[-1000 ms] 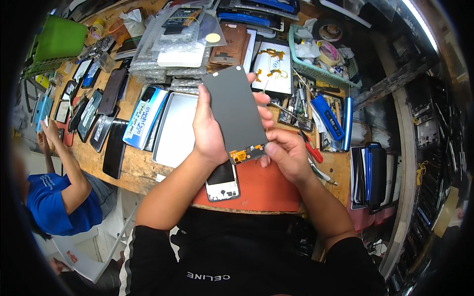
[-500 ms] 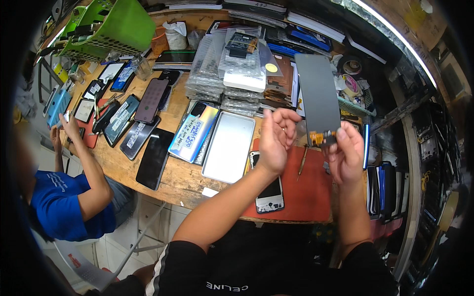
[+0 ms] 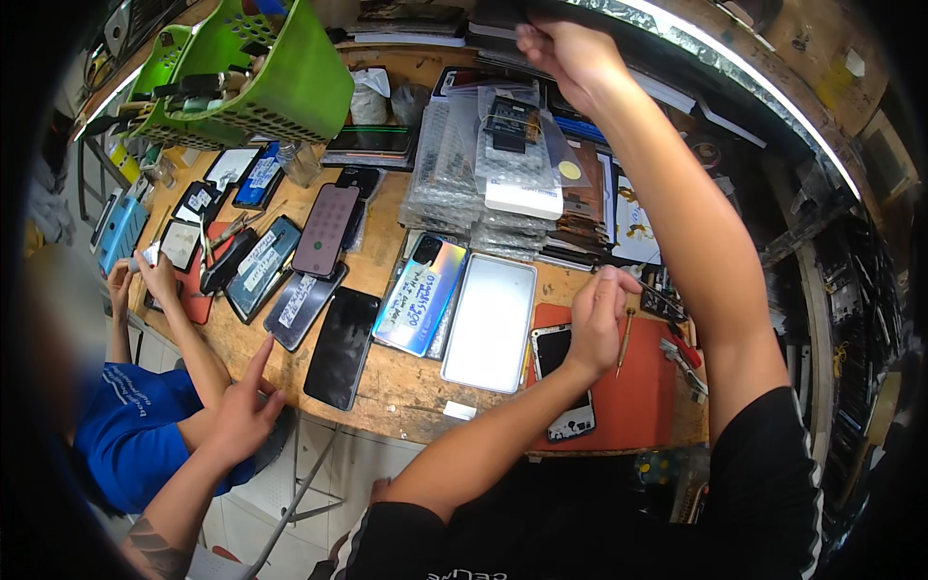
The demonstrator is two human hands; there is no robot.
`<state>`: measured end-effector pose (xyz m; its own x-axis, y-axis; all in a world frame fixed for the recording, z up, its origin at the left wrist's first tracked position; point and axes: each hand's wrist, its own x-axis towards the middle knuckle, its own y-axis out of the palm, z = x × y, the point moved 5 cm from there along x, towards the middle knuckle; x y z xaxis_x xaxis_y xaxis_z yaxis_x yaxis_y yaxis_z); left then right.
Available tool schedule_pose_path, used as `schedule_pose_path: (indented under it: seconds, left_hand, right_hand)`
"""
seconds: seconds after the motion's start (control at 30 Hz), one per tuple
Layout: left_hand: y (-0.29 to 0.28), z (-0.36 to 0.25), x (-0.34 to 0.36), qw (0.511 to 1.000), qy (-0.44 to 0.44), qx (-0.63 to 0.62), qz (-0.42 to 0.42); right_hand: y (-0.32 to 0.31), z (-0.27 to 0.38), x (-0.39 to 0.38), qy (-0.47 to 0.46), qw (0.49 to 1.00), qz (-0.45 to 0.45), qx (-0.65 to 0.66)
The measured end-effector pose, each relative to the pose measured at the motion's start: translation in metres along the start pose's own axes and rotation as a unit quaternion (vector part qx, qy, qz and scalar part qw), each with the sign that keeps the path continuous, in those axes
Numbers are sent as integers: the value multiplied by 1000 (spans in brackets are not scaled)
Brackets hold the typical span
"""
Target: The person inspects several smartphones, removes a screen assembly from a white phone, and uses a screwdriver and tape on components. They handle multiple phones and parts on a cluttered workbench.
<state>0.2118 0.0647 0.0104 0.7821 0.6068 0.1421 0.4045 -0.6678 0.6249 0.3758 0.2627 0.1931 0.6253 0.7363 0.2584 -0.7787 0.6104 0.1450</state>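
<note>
The right hand [image 3: 565, 48] is reaching up to a shelf, fingers curled on something unclear; the left hand [image 3: 597, 324] is hovering over the orange mat [image 3: 648, 396], fingers loosely pinched.

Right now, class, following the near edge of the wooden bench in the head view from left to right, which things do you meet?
Glossy black phone screen → iridescent blue phone back cover → silver rectangular back panel → opened white-framed phone under the left hand → orange work mat.

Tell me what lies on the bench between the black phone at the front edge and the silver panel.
In the head view, an iridescent phone back cover lies between the black phone and the silver panel.
</note>
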Motion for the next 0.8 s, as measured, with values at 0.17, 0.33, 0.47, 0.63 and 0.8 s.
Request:
schedule_pose_path:
  seconds: [0.17,0.33,0.47,0.63,0.8]
  left_hand:
    - [4,3,-2,1000,-9,-2,4]
    - [-1,6,4,1000,-27,-8,-13]
    - [-5,8,7,998,-33,-33,-34]
    - [-3,6,7,997,-40,-48,-42]
    - [-4,3,8,998,-26,-47,-43]
  right_hand:
    - [24,-50,105,-10,998,-58,-39]
    - [21,-69,135,-17,983,-82,-162]
    - [20,-70,138,-26,959,-84,-269]
    - [17,-67,139,-35,907,-78,-413]
    - [17,-60,136,-52,841,-62,-536]
